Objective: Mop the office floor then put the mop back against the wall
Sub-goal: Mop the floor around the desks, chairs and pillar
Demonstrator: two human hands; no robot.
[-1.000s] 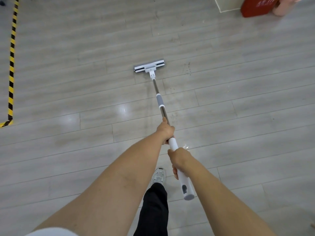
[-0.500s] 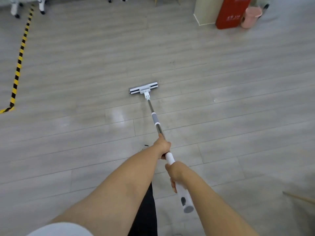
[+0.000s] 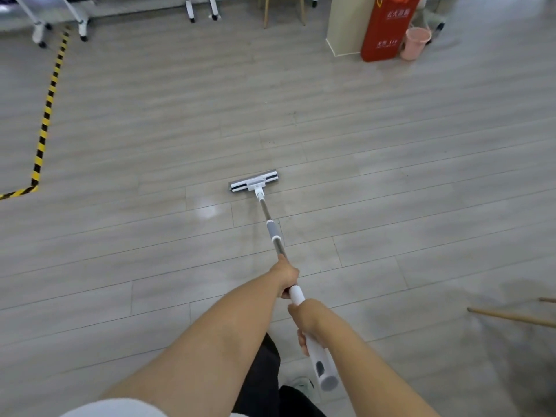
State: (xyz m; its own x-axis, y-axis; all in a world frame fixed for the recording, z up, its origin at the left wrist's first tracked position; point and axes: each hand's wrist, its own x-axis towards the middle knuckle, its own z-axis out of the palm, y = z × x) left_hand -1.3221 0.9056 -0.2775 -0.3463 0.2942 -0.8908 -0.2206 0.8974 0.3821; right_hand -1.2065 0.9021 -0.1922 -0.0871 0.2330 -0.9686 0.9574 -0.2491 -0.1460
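Floor (image 3: pixel 391 176): pale grey wood-look planks.
Hazard tape (image 3: pixel 45 121): yellow-black stripe at left.
Far right: red cabinet (image 3: pixel 388 28) between beige pillar (image 3: pixel 346 22) and pink bucket (image 3: pixel 416 43).
Far edge: white wheeled legs (image 3: pixel 81 22).

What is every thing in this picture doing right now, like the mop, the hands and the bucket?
Mop head: flat on the floor.
Mop handle: tilted, held in both hands.
Left hand: grips the handle's metal part, further forward.
Right hand: grips the handle's white end.
Red cabinet: standing upright.
Pink bucket: upright beside the cabinet.
Striped tape: stuck flat on the floor.
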